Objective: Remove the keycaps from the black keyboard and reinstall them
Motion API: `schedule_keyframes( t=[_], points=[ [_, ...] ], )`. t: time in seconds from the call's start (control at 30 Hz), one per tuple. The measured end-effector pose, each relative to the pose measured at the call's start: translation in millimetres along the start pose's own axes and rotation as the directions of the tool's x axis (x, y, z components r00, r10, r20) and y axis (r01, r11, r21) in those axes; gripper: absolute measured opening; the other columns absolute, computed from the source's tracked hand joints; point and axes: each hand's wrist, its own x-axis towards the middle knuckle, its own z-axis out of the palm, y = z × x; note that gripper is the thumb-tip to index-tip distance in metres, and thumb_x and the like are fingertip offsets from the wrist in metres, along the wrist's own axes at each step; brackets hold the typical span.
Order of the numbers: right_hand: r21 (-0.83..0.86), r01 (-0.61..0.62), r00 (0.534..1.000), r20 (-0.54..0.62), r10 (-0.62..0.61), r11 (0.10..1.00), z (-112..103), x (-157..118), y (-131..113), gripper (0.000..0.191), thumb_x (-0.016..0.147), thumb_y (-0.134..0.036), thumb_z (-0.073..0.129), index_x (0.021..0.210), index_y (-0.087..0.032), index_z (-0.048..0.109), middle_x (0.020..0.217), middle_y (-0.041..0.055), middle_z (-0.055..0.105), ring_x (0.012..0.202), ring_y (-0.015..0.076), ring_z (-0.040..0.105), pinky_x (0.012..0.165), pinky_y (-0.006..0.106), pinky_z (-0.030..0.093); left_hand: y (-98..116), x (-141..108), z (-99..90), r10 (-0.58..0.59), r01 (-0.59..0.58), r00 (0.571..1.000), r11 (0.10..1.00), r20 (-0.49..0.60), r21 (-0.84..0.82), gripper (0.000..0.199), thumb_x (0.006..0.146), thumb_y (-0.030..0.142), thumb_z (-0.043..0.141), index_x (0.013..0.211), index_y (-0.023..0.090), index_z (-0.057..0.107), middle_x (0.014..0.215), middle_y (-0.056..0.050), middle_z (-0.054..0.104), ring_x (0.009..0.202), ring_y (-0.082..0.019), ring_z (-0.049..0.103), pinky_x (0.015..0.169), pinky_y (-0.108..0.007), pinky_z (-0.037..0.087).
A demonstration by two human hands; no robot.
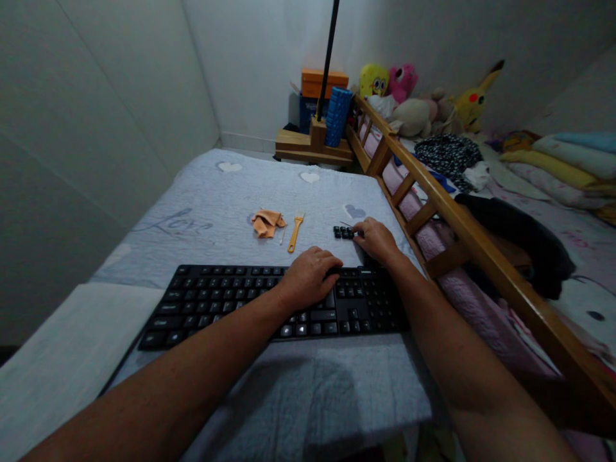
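A black keyboard [221, 306] lies across the bed in front of me. My left hand [312, 274] rests on its upper edge, right of the middle, with fingers bent over the keys and the thumb apart from the index finger. Beyond the keyboard, several loose black keycaps [343, 232] sit in rows on the bed cover. My right hand [376, 239] is at the right end of these rows, its fingertips pinched at a dark keycap that they partly hide. A yellow-handled brush [295, 233], a cotton swab [283, 235] and a crumpled orange cloth [267, 223] lie to the left.
A wooden bed rail [452, 224] runs along the right, close to my right arm. Past it are plush toys [374, 80], clothes [447, 157] and folded bedding [568, 160]. A blue foam roller [339, 115] and an orange box [323, 81] stand at the far end.
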Motion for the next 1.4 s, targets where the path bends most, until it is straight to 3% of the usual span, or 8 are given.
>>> schedule_keyframes(
  t=[0.4,0.5,0.57,0.7,0.83,1.0,1.23,1.4],
  points=[
    [0.214,0.01,0.989,-0.148,0.022,0.977,-19.2,-11.5,-2.7,0.018,0.083,-0.022,0.062,0.095,-0.016,0.073,0.094,0.0081,0.066,0.09,0.0203,0.061,0.084,0.03,0.045,1.1,0.2,-1.4,0.006,-0.006,1.0,1.0,0.006,-0.005,0.02,0.086,0.019,0.062,0.104,0.017,0.069,0.102,-0.007,0.072,0.1,-0.024,0.061,0.094,-0.042,0.049],
    [0.496,0.009,0.954,-0.266,0.142,0.868,-36.8,-23.6,-5.0,0.022,0.086,-0.027,0.05,0.077,-0.016,0.068,0.081,0.0062,0.064,0.082,0.0198,0.061,0.079,0.031,0.046,1.2,0.2,-1.7,0.005,-0.004,1.0,1.0,0.013,-0.002,0.02,0.086,0.02,0.061,0.105,0.018,0.069,0.102,-0.006,0.072,0.101,-0.025,0.06,0.093,-0.042,0.05],
    [0.704,0.013,0.929,-0.272,0.252,0.71,-48.1,-37.0,-9.0,0.028,0.088,-0.029,0.042,0.071,-0.018,0.061,0.072,0.0044,0.061,0.071,0.0181,0.059,0.068,0.029,0.047,1.1,0.5,-1.8,0.001,-0.001,1.0,1.0,0.023,0.004,0.02,0.086,0.02,0.062,0.105,0.019,0.069,0.102,-0.006,0.072,0.1,-0.025,0.06,0.093,-0.042,0.05],
    [0.845,0.111,0.883,-0.325,0.338,0.524,-62.5,-76.5,-24.4,0.036,0.091,-0.032,0.033,0.067,-0.021,0.056,0.076,0.0061,0.062,0.076,0.0185,0.061,0.067,0.029,0.047,0.9,1.0,-1.7,0.005,-0.006,0.999,1.0,0.039,0.011,0.019,0.087,0.02,0.06,0.104,0.019,0.07,0.103,-0.006,0.072,0.101,-0.024,0.06,0.093,-0.041,0.049],
    [0.861,0.02,0.931,-0.2,0.304,0.508,-58.8,-117.9,-44.2,0.038,0.096,-0.034,0.032,0.074,-0.022,0.06,0.058,-0.0006,0.05,0.053,0.014,0.047,0.05,0.026,0.036,1.6,1.4,-2.1,0.009,-0.01,0.998,1.0,0.056,0.021,0.019,0.088,0.02,0.059,0.103,0.018,0.071,0.103,-0.007,0.072,0.1,-0.024,0.06,0.092,-0.04,0.049],
    [0.907,-0.014,0.965,-0.097,0.242,0.42,-35.0,-141.3,-60.4,0.039,0.098,-0.048,0.037,0.085,-0.021,0.061,0.06,-0.003,0.05,0.053,0.0123,0.048,0.051,0.024,0.036,1.2,0.9,-0.5,0.024,-0.025,0.999,0.999,0.045,0.029,0.019,0.088,0.02,0.059,0.102,0.017,0.071,0.102,-0.007,0.072,0.101,-0.024,0.06,0.094,-0.039,0.048],
    [0.762,0.02,0.963,-0.189,0.193,0.648,-18.3,-143.8,-67.9,0.011,0.085,-0.029,0.055,0.078,-0.021,0.058,0.064,-0.0038,0.054,0.058,0.0129,0.051,0.058,0.024,0.039,0.1,0.4,-0.4,0.034,-0.036,0.998,0.998,0.051,0.042,0.019,0.088,0.019,0.059,0.103,0.017,0.071,0.102,-0.007,0.072,0.101,-0.024,0.06,0.094,-0.039,0.048],
    [0.699,0.079,0.958,-0.251,0.14,0.711,-14.5,-146.9,-73.0,0.009,0.083,-0.025,0.053,0.075,-0.022,0.056,0.063,-0.0039,0.054,0.056,0.0125,0.049,0.057,0.024,0.038,0.8,1.3,-1.0,0.022,-0.024,0.998,0.999,0.057,0.038,0.018,0.088,0.019,0.058,0.102,0.017,0.071,0.102,-0.008,0.072,0.101,-0.024,0.06,0.094,-0.039,0.048]
  ],
)
